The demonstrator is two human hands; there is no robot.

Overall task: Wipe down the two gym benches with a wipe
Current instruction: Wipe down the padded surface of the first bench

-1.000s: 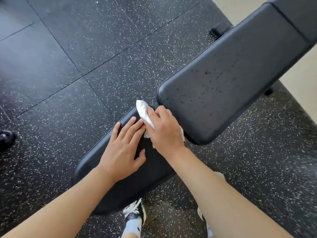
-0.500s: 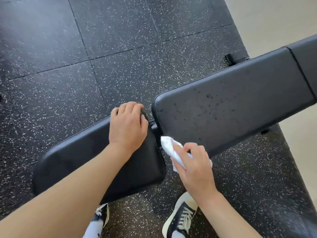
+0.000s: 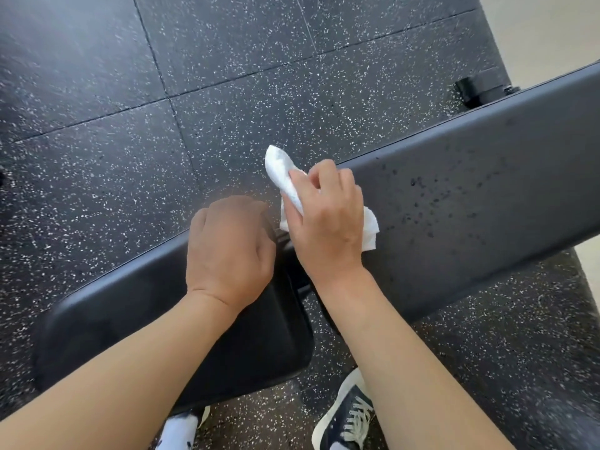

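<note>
No readable text, labels or numbers.

Daylight was bright and even, strongest toward one o'clock, where the pale floor (image 3: 548, 34) washed out almost to white. The rubber mat (image 3: 227, 92) showed a soft sheen at nine to eleven o'clock. Shadows were faint and diffuse under the bench (image 3: 487, 196). The left hand (image 3: 227, 248) was slightly smeared at the knuckles by motion; the right hand (image 3: 328, 219) was sharper. Wide-angle bending curved straight seams toward the edges, and the corner at five o'clock was soft.
</note>
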